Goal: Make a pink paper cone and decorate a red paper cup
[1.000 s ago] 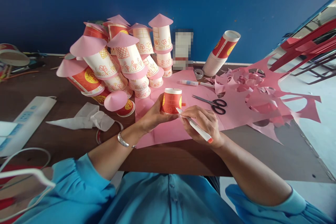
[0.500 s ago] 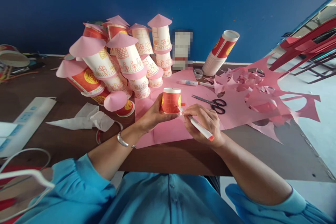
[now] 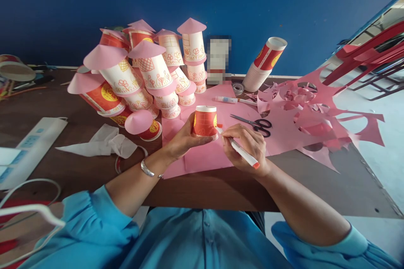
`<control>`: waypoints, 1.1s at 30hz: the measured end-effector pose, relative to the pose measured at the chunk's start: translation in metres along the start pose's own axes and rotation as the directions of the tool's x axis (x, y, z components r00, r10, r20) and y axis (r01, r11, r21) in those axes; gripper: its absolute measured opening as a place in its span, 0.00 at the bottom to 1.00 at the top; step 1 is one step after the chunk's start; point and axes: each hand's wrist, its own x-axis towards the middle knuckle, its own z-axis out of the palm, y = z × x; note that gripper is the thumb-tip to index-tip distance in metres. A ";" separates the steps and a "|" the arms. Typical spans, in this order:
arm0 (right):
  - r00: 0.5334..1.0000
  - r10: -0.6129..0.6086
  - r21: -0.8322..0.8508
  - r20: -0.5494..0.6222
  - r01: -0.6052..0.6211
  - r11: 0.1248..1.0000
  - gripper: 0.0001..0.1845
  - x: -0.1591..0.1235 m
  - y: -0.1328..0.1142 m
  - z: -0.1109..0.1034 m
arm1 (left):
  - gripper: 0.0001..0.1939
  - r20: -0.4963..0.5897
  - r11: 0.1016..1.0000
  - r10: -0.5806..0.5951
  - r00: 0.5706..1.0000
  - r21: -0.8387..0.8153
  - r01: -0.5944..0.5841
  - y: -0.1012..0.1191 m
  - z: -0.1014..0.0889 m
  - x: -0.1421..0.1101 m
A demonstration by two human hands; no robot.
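Observation:
My left hand (image 3: 187, 135) is closed around a red paper cup (image 3: 205, 122) with a yellow emblem, held base up or rim up, I cannot tell which, over pink paper (image 3: 202, 155). In my right hand (image 3: 246, 147) is a white marker (image 3: 241, 151) with a red end. Its tip is at the cup's lower right side; whether it touches is too small to tell. A red marker cap (image 3: 220, 125) shows just behind the cup. Black-handled scissors (image 3: 257, 124) lie on the paper beyond my right hand.
Decorated paper-cup towers (image 3: 154, 71) with pink cone roofs crowd the back left. A tall cup stack (image 3: 267, 63) leans at the back right, near a tape roll (image 3: 237, 88) and pink paper scraps (image 3: 315, 122). A power strip (image 3: 31, 147) and white crumpled material (image 3: 107, 141) lie left.
My right hand and the marker have shifted slightly to the right along the cup's side. The left hand keeps the cup nearly still.

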 end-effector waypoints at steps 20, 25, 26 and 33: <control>0.998 -0.042 0.080 0.046 0.038 0.996 0.10 -0.003 -0.001 0.003 | 0.39 -0.008 1.000 -0.024 1.000 -0.018 0.024 -0.004 -0.002 -0.002; 0.998 -0.032 0.082 0.048 0.028 0.996 0.10 -0.003 -0.001 0.003 | 0.40 -0.015 1.000 -0.019 1.000 -0.014 0.019 -0.005 -0.003 -0.001; 0.998 -0.034 0.085 0.049 0.029 0.996 0.10 -0.003 -0.001 0.003 | 0.40 -0.018 1.000 -0.018 1.000 -0.015 0.018 -0.005 -0.002 -0.001; 0.997 -0.036 0.089 0.068 0.030 0.996 0.09 -0.001 -0.002 0.002 | 0.38 -0.019 0.999 -0.026 0.999 -0.031 0.025 -0.003 -0.002 -0.003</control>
